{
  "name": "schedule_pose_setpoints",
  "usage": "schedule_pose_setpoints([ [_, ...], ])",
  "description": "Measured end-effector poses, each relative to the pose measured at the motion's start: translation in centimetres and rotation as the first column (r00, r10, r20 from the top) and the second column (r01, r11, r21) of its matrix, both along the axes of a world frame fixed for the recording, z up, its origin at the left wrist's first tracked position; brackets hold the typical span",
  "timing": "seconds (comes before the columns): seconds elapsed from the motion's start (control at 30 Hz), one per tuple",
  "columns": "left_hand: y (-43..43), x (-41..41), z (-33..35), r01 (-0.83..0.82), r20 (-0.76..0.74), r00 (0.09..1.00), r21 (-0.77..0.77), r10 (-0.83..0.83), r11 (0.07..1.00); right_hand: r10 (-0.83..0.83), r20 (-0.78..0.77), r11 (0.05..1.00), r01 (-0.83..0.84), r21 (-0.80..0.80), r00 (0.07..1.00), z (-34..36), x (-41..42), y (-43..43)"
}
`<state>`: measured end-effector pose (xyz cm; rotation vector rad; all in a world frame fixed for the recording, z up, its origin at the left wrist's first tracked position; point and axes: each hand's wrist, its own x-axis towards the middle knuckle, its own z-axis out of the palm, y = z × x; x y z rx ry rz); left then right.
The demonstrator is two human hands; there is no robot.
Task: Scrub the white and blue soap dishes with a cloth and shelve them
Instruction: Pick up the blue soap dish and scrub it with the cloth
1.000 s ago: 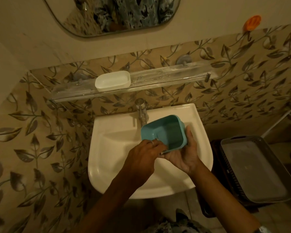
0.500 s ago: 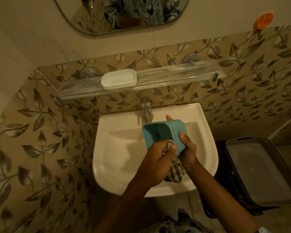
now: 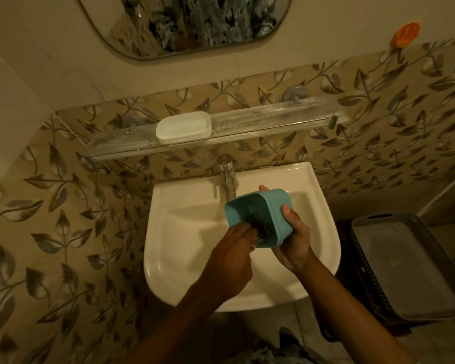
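Observation:
Over the white sink (image 3: 189, 232), my right hand (image 3: 293, 237) grips the blue soap dish (image 3: 273, 208), tilted on its side with the opening turned left. My left hand (image 3: 234, 248) pushes a dark checked cloth (image 3: 260, 229) into the dish; most of the cloth is hidden inside and under my fingers. The white soap dish (image 3: 183, 126) sits upright on the glass wall shelf (image 3: 273, 119), left of its middle.
A chrome tap (image 3: 227, 174) stands at the back of the sink, just behind the blue dish. A dark basket with a grey lid (image 3: 402, 266) sits low on the right. A mirror (image 3: 189, 24) hangs above, an orange hook (image 3: 404, 35) at upper right.
The cloth hung below the dish half a second ago; now my left hand has pressed it inside the dish. The dish has tipped further onto its side.

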<state>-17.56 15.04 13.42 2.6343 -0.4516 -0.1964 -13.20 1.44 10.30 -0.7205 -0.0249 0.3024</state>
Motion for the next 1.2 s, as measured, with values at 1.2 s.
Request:
schedule_pose_setpoints([
  [1.2,-1.9,-0.7,4.5,-0.667,-0.722,0.691,-0.632,0.012,0.395,-0.15,0.213,0.932,0.21,-0.294,0.965,-2.3,0.0,0.0],
])
